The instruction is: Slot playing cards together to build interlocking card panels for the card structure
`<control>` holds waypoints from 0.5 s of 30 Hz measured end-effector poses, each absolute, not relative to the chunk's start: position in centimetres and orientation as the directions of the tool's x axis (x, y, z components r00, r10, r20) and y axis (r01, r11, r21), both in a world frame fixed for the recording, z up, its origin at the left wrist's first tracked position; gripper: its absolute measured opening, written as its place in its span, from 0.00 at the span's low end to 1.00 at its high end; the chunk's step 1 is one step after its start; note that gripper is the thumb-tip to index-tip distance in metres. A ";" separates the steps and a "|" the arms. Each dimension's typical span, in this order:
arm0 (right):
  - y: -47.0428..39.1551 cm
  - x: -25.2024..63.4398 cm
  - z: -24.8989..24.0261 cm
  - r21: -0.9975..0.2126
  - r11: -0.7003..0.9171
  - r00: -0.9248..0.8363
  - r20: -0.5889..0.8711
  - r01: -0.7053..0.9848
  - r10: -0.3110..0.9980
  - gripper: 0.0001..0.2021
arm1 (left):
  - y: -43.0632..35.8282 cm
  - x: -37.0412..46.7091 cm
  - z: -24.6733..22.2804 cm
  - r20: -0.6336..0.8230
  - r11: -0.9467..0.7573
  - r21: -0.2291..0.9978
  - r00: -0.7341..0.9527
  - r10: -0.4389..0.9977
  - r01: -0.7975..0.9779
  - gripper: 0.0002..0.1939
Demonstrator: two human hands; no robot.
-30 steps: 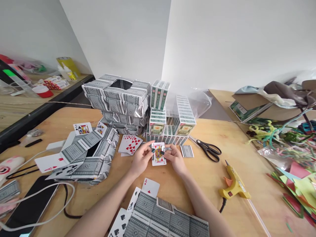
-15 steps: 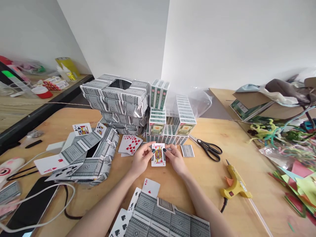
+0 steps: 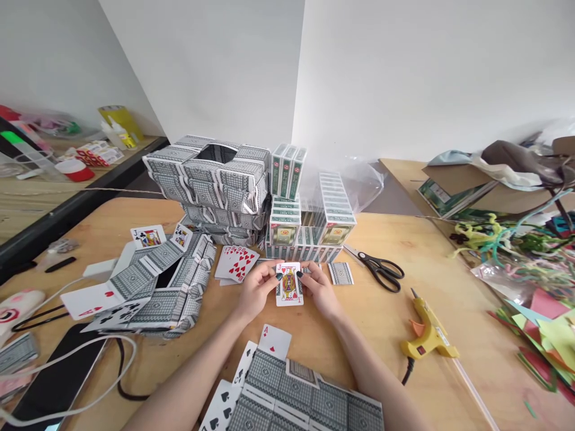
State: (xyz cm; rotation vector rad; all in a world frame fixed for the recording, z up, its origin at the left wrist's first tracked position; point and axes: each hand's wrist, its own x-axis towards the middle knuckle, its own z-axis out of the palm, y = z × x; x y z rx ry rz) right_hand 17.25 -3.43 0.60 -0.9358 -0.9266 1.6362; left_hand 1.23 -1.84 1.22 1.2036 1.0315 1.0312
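Both sides of the jack (image 3: 290, 292) are held in closed pinches by the left hand (image 3: 258, 290) and right hand (image 3: 320, 290), and it has been drawn slightly nearer the ace (image 3: 276, 342), unreleased, though contact with the table (image 3: 375, 326) cannot be told.

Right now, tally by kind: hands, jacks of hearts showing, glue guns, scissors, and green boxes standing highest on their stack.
Hands: 2 (left hand, right hand)
Jack of hearts: 1
Glue gun: 1
Scissors: 1 pair
Topmost green boxes: 3
Total: 8
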 end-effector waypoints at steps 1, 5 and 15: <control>-3.4 17.2 0.6 -0.903 -0.212 -0.204 -0.144 -0.373 0.968 0.09 | -1.8 1.2 1.2 -0.067 0.085 0.994 0.219 0.973 -0.072 0.11; -3.5 17.2 0.3 -0.906 -0.205 -0.208 -0.134 -0.370 0.969 0.09 | -1.8 1.2 1.2 -0.083 0.109 0.988 0.218 0.972 -0.113 0.13; -3.6 17.0 0.7 -0.891 -0.214 -0.239 -0.125 -0.400 0.963 0.09 | -1.6 1.1 1.1 -0.124 0.188 0.960 0.288 0.950 -0.206 0.20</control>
